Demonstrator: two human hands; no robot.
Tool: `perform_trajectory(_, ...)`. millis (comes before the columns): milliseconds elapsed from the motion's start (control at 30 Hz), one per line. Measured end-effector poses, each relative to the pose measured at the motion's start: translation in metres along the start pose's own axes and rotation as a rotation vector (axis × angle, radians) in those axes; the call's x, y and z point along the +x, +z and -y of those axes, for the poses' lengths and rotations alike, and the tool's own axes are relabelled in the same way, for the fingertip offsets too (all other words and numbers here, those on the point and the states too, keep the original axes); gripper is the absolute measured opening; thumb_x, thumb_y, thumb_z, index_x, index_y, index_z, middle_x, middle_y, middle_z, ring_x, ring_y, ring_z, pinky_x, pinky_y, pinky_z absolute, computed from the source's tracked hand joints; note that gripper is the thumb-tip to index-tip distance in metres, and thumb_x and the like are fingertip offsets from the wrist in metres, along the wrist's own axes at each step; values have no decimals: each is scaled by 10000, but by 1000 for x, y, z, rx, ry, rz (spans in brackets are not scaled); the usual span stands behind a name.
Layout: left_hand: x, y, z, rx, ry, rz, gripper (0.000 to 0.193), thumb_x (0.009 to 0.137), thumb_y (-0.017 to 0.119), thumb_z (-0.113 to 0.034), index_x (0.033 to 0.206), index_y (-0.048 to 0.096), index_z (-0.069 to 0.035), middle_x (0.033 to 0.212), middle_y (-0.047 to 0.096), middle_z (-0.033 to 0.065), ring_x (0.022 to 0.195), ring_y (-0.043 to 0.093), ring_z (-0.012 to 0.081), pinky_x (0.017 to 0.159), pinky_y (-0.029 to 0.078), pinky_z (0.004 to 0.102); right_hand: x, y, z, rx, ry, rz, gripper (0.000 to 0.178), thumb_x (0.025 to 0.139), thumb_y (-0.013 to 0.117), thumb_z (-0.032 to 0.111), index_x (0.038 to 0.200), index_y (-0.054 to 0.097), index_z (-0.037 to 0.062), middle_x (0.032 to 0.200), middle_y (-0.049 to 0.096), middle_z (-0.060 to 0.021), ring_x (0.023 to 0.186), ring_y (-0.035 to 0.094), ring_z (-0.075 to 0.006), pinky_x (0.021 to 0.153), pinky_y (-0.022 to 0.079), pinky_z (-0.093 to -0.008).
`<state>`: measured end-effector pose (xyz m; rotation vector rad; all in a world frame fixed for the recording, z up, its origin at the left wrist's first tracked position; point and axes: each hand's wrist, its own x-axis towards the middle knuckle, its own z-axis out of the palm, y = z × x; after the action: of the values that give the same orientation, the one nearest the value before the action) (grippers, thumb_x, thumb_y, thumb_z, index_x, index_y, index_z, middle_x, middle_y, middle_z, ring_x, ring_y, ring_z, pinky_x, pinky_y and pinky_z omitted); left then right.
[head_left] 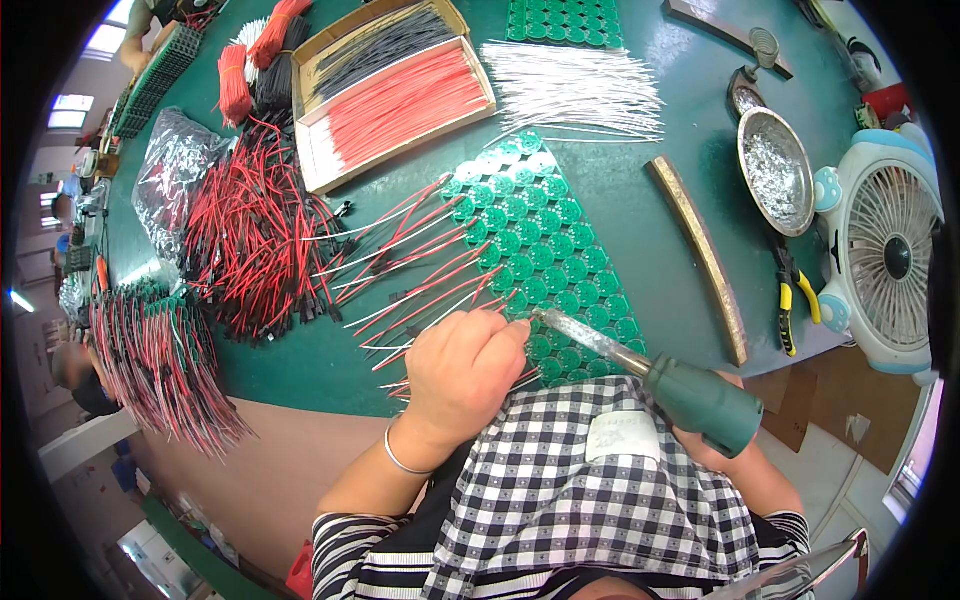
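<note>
A green panel of round circuit boards (545, 255) lies on the table in front of me. Along its left edge, red and white wires (400, 240) are attached and trail out to the left. My left hand (465, 365) is closed in a pinch at the panel's lower left edge; whatever its fingertips hold is too small and covered to make out. In my right hand (715, 445), partly hidden behind the handle, is a soldering iron (700, 400) with a dark green handle. Its metal tip meets the panel's edge right beside my left fingertips.
Left lie a heap of red and black cables (255, 230) and finished-looking wired boards (160, 350). Further back are a box of cut wires (400, 100) and a white wire bundle (570, 90). Right are a brass-coloured bar (705, 265), a metal dish (775, 170), pliers (790, 300) and a fan (890, 255).
</note>
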<state>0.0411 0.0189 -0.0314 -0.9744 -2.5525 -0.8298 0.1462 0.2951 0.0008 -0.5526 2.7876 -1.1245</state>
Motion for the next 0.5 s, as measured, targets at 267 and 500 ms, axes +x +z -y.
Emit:
perform_trajectory(267,0,-3,-4,5,-40,36,232,606,712,34,809,660,-66,731,560,43,621,566,210,522,449,313,3,3,1,-13,24,-58,243,751,616,149,971,678,66,879,675,-80,756,645,-279,696,517,-363)
perform_trajectory(500,0,-3,-4,10,-38,40,232,602,713,38,804,660,-62,729,556,44,614,560,212,516,445,316,-1,5,1,371,159,-108,254,817,607,129,1037,661,16,928,677,-120,833,668,-274,753,526,-364)
